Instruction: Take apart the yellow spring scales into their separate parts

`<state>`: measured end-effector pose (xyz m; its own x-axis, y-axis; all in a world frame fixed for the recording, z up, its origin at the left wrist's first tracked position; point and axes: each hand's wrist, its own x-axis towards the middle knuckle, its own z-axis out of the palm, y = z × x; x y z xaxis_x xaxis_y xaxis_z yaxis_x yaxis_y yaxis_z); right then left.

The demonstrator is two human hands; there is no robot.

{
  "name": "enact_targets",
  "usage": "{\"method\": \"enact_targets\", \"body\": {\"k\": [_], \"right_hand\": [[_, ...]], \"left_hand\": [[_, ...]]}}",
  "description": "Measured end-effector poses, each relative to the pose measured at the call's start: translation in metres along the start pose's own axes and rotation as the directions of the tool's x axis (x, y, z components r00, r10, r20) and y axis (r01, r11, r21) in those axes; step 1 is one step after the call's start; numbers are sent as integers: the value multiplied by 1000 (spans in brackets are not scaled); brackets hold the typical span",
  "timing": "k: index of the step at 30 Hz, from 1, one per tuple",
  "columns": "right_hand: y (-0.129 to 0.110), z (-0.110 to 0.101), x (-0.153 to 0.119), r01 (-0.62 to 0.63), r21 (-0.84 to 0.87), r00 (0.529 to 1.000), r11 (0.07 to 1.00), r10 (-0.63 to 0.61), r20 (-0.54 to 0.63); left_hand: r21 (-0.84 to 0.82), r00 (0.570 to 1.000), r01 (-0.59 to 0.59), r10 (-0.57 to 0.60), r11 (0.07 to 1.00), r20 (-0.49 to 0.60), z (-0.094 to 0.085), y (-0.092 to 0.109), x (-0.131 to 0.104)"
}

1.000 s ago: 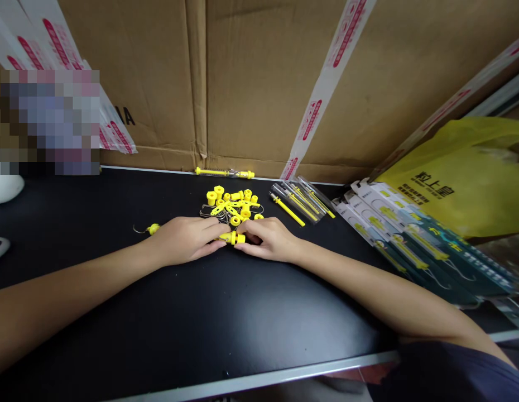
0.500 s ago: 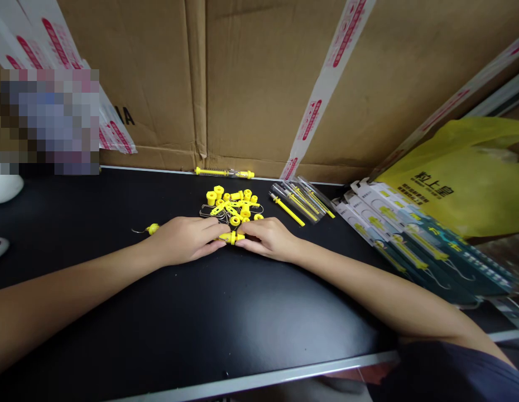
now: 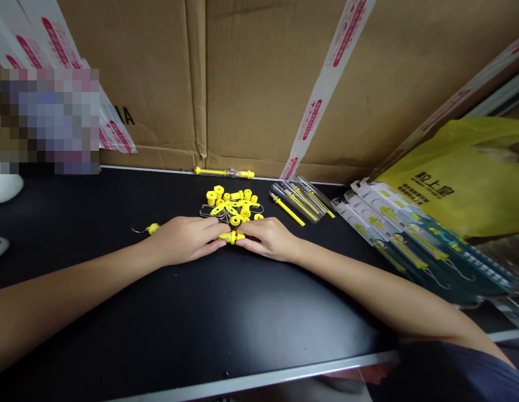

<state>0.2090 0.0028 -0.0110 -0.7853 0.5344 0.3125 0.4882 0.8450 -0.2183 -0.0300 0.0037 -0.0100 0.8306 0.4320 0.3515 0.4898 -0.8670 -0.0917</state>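
Near the middle of the black table, my left hand and my right hand meet at a yellow plastic fitting. The fingers of both are closed in a pinch around its two ends. A thin metal wire shows along the fitting near my left fingertips. Beside my left wrist, a yellow end piece with a metal hook sticks out; whether it joins the held fitting is hidden under the hand. Just beyond my fingertips lies a pile of yellow caps, flat yellow pieces and wire hooks.
At the back edge lies a clear tube with a yellow rod and spring. More clear tubes with yellow rods lie right of the pile. Packaged hook scales and a yellow bag stand at right. A cardboard box walls the back.
Nearly everything is as before. My right fingers have shifted very slightly at the yellow fitting.
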Motion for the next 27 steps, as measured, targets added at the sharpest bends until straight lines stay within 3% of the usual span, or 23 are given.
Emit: {"method": "enact_targets", "body": {"k": [7, 12, 18, 27], "right_hand": [[-1, 1, -3, -6, 30, 997, 1000, 8, -73], [-1, -1, -2, -65, 53, 998, 997, 65, -16], [0, 1, 0, -18, -15, 1000, 1000, 18, -26], [1, 0, -4, 19, 18, 998, 1000, -18, -65]], "left_hand": [[-6, 1000, 7, -7, 1000, 0, -1, 0, 0], [4, 1000, 9, -9, 1000, 5, 0, 0, 0], [-13, 1000, 6, -6, 1000, 4, -1, 0, 0], [1, 1000, 4, -4, 1000, 8, -1, 0, 0]]}}
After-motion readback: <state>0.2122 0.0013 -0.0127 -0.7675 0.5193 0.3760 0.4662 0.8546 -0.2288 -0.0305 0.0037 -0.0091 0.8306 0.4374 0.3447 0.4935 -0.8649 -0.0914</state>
